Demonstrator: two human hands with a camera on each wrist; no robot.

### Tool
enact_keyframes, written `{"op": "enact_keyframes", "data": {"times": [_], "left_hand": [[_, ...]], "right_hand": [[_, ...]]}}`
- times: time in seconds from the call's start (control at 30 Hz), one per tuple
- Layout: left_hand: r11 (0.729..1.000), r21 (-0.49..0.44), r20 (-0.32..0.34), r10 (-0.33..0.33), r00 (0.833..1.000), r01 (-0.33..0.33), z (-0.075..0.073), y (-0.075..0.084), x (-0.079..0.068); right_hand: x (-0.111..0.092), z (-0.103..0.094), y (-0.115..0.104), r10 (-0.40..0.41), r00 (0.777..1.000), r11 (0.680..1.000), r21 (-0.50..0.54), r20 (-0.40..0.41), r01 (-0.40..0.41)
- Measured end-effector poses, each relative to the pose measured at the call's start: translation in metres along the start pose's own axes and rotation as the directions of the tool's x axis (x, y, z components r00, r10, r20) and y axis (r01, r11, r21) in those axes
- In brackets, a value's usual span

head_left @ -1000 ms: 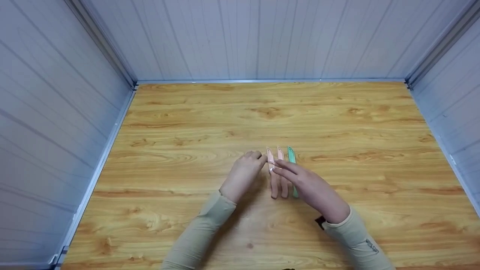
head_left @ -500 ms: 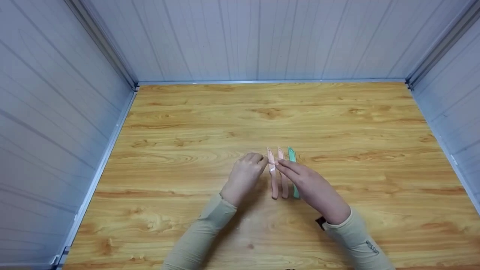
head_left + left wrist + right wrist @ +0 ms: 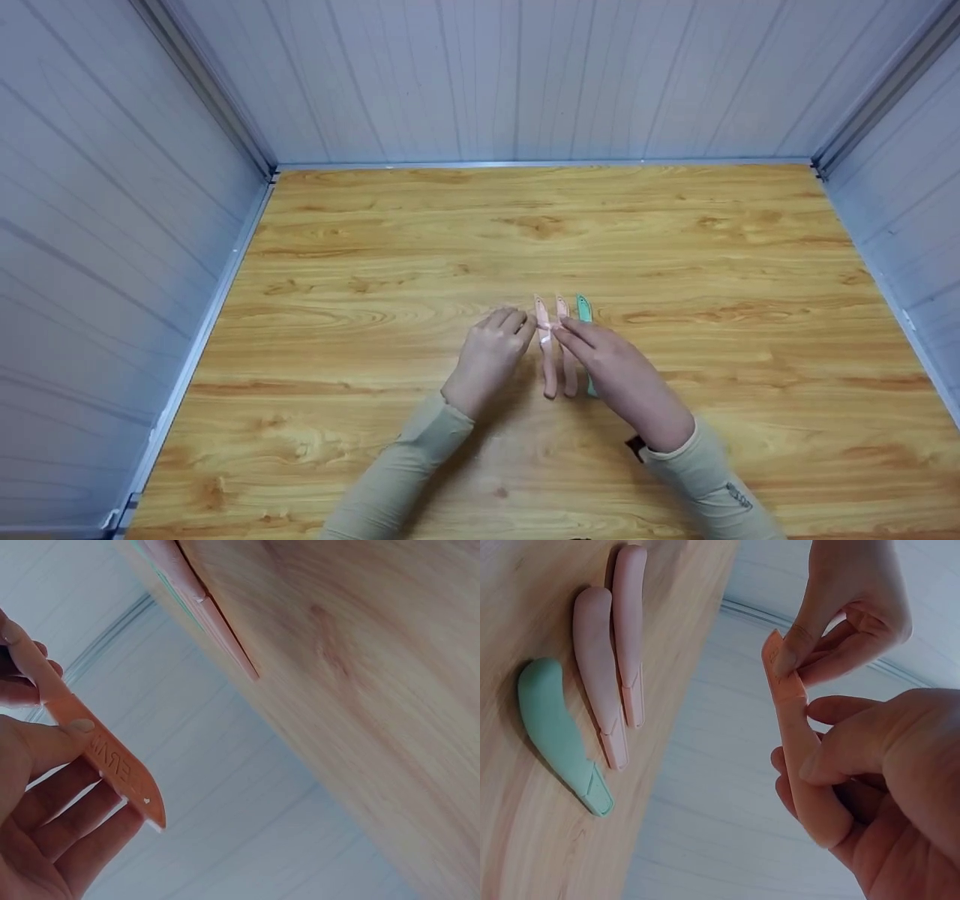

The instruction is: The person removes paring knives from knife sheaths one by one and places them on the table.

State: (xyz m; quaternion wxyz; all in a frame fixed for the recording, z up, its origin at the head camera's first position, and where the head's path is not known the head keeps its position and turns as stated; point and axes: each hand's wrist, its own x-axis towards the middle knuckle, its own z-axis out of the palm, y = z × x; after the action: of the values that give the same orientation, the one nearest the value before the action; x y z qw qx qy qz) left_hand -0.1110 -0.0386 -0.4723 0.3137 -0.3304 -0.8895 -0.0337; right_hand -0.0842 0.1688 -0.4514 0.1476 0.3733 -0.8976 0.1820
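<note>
A peach-orange knife in a matching sheath (image 3: 124, 761) is held above the table between both hands. My left hand (image 3: 491, 356) pinches the sheath between thumb and fingers; raised lettering shows on its flat side. My right hand (image 3: 626, 379) grips the curved handle (image 3: 804, 757), thumb along one side and fingers behind. Sheath and handle meet end to end in both wrist views. In the head view the held knife is mostly hidden by the fingers.
Two pink sheathed knives (image 3: 594, 652) and a green one (image 3: 551, 720) lie side by side on the wood-grain table (image 3: 375, 255), just beyond and below the hands. Pale panel walls (image 3: 480, 82) stand at the back and sides.
My right hand has shifted very slightly, and my left hand has turned a little. Both keep their hold on the orange knife; the three knives on the table lie as before.
</note>
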Motion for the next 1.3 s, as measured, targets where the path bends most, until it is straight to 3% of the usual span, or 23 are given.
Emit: {"op": "enact_keyframes", "data": {"times": [0.3,0.47,0.77,1.1,1.3], "left_hand": [[0.999,0.053,-0.021,0.009,1.0,-0.008,-0.003,0.007,-0.003],[0.999,0.03,-0.048,0.012,0.999,-0.011,0.0,0.008,-0.005],[0.997,-0.08,-0.021,0.015,1.0,-0.016,0.004,0.01,-0.005],[0.999,-0.043,0.027,-0.031,0.999,0.032,0.003,0.012,-0.002],[0.993,-0.086,-0.002,-0.076,0.997,0.076,-0.001,0.011,0.002]], "right_hand": [[0.007,0.0,-0.005,0.073,0.997,0.997,-0.013,0.015,-0.073],[0.009,0.001,-0.004,0.084,0.996,0.996,0.033,-0.003,-0.083],[0.008,0.005,0.002,0.046,0.996,0.998,0.04,-0.079,-0.043],[0.008,0.005,0.005,0.02,0.994,0.998,0.055,-0.11,-0.014],[0.009,0.003,0.008,-0.031,0.986,0.999,0.018,-0.166,0.035]]}}
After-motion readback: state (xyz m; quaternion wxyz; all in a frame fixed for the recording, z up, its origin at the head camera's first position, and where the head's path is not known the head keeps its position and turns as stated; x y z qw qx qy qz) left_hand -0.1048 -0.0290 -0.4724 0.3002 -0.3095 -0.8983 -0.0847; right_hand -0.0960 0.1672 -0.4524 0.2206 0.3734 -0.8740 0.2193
